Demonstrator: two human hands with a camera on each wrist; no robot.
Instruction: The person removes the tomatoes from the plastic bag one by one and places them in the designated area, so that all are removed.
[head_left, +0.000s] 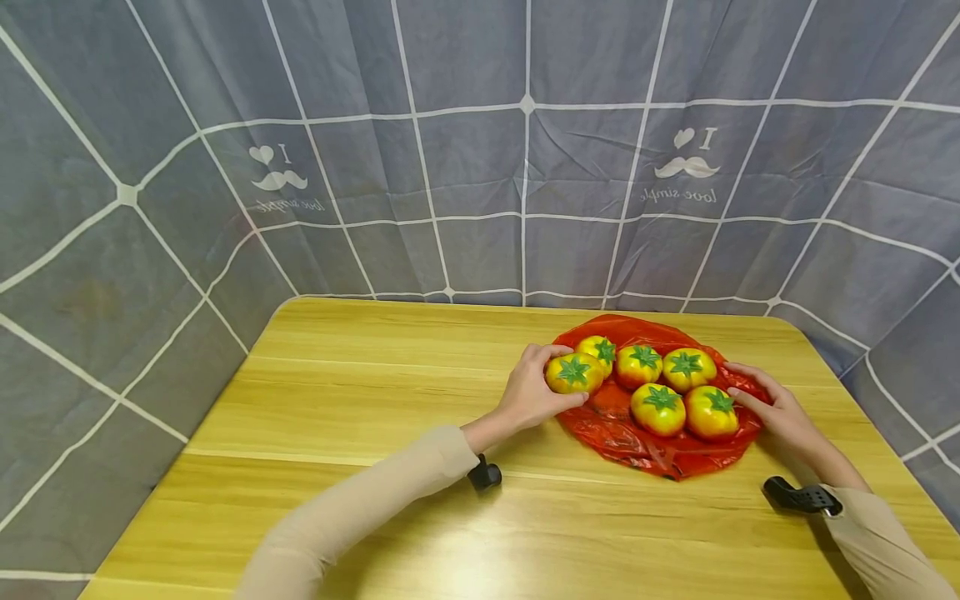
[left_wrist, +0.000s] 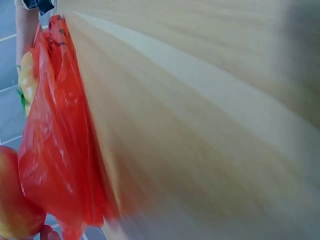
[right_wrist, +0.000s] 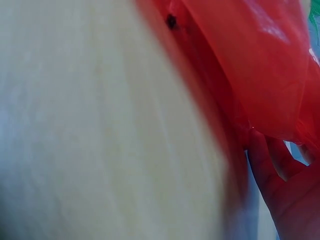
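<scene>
My left hand (head_left: 536, 390) grips a yellow-and-red tomato (head_left: 573, 373) with a green star-shaped top, fingers at its far side and thumb at its near side. The tomato is at the left rim of a spread red plastic bag (head_left: 611, 404). Several similar tomatoes (head_left: 658, 408) sit on the bag. At the bag's right edge, my right hand (head_left: 780, 412) rests with thumb and fingers spread, beside the rightmost tomato (head_left: 711, 412). In the right wrist view, the fingers (right_wrist: 265, 165) touch the red plastic (right_wrist: 265, 75). The left wrist view shows the bag's side (left_wrist: 60, 130) and the gripped tomato (left_wrist: 17, 200).
The bag lies on a wooden table (head_left: 360, 400), toward its back right. Grey curtains (head_left: 480, 167) with white grid lines hang behind the table and along its sides. Black wrist straps (head_left: 802, 497) are worn at both sleeve cuffs.
</scene>
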